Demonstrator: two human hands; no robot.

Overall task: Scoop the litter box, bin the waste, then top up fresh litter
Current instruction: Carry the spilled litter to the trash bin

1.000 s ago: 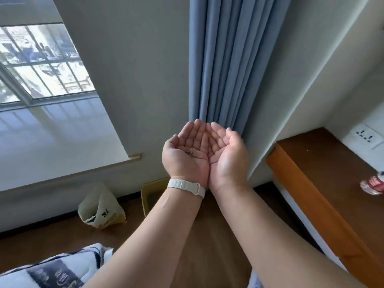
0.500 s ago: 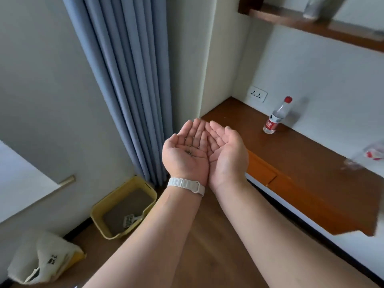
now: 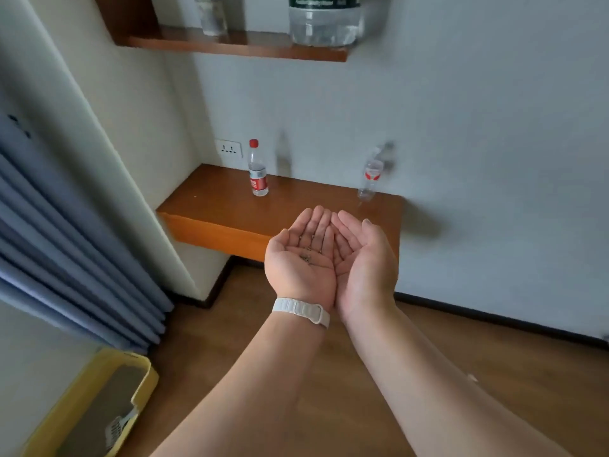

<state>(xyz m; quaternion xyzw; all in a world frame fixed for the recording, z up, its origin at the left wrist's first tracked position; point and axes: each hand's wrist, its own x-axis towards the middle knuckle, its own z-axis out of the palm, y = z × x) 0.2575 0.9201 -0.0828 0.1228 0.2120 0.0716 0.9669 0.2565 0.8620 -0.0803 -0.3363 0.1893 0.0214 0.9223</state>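
Note:
My left hand [image 3: 296, 268] and my right hand [image 3: 365, 258] are raised side by side, palms up and cupped, their edges touching. A few dark litter grains [image 3: 308, 255] lie in the left palm; the right palm looks bare. A white band [image 3: 301, 310] circles my left wrist. Down at the lower left, on the floor, stands the yellow litter box [image 3: 145, 374] with grey litter inside. A pale scoop [image 3: 118, 427] rests in its near corner. Both hands are well above and to the right of the box.
A wooden desk ledge [image 3: 214, 206] sits in the corner ahead with two small water bottles [image 3: 257, 169] [image 3: 370, 179]. Above it a shelf [image 3: 230, 44] carries a large bottle [image 3: 324, 21]. Blue curtain [image 3: 66, 258] hangs at left. The floor is wood.
My view has swung to the right, from the window and curtain to the desk corner. The cupped hands keep the same pose. The litter box has slid to the lower left.

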